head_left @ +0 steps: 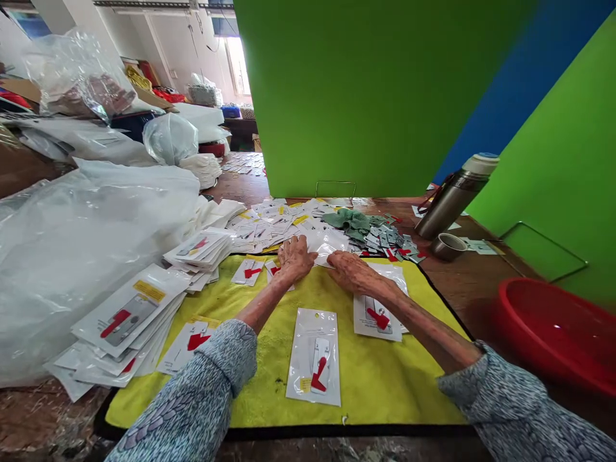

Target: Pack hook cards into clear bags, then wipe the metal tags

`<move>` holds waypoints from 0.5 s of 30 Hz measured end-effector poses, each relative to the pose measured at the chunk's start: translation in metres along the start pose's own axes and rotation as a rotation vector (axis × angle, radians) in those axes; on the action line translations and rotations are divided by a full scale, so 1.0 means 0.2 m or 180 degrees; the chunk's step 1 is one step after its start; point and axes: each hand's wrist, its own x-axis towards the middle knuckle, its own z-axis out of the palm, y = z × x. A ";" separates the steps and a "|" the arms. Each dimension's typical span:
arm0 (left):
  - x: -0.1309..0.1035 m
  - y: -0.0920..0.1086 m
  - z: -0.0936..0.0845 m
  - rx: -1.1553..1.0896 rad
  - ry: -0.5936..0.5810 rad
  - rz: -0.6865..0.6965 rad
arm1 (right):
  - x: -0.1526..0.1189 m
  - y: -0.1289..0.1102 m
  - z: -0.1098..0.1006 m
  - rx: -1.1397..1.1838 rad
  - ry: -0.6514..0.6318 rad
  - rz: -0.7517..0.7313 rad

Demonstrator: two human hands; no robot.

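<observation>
At the far edge of the yellow cloth (370,378), both hands meet over one clear plastic pouch (330,242). Left hand (294,256) lies palm-down w/ fingers (303,242) curled onto the pouch's left end; right hand (351,271) lies palm-down at its near-right side, fingers pointing left toward the left hand. Both sets of fingers look narrow & pressed on the film, though whether they pinch it or only pin it flat can't be told from this angle. Pouch runs roughly left-right across the person's front, long axis crosswise, its far edge sticking out beyond the fingertips toward the heap of white cards (274,221). Left hand is a bit nearer to it; the two hands are nearly touching.

Other stuff: a filled pouch w/ red clip (315,356) lies lengthwise mid-cloth, between the forearms, apart from both hands. Another one (378,317) sits partly under the right forearm. Stack of packed cards (128,317) at the cloth's left edge. Pile of small grey-red metal parts (389,244) just right of the hands, steel flask (455,196) & cup (447,246) further right on the worktop (462,282), red basin (553,333) near right
</observation>
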 end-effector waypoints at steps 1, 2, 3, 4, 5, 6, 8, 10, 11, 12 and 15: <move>0.00 -0.01 0.00 0.0009 -0.0010 0.0030 | 0.00 0.00 0.00 0.0099 0.0056 0.0022; 0.00 -0.01 -0.02 0.0016 0.0005 0.0071 | 0.00 0.00 0.00 0.0206 0.0159 0.0064; 0.00 -0.02 -0.03 0.0021 0.0043 0.0123 | 0.00 0.01 -0.01 0.0323 0.0309 0.0117; -0.01 -0.02 -0.05 0.0021 0.0098 0.0190 | 0.00 0.01 -0.02 0.0451 0.0489 0.0176; -0.02 -0.02 -0.08 0.0015 0.0165 0.0269 | 0.01 0.01 -0.03 0.0593 0.0673 0.0230; -0.04 -0.02 -0.11 0.0007 0.0230 0.0354 | 0.01 0.01 -0.05 0.0752 0.0832 0.0267; -0.10 -0.02 -0.17 0.0006 0.0352 0.0529 | 0.02 0.01 -0.10 0.1118 0.0973 0.0266; -0.17 -0.03 -0.22 -0.0408 0.0537 0.0523 | 0.00 -0.01 -0.13 0.1508 0.0954 0.0184; -0.20 -0.03 -0.24 -0.0869 0.0613 0.0343 | -0.02 -0.02 -0.14 0.1696 0.0936 0.0125; -0.24 -0.04 -0.26 -0.1476 0.0609 0.0049 | -0.04 -0.05 -0.14 0.1862 0.0931 0.0064; -0.36 -0.06 -0.29 -0.3481 0.0044 -0.0854 | -0.15 -0.15 -0.12 0.2398 0.0915 -0.0129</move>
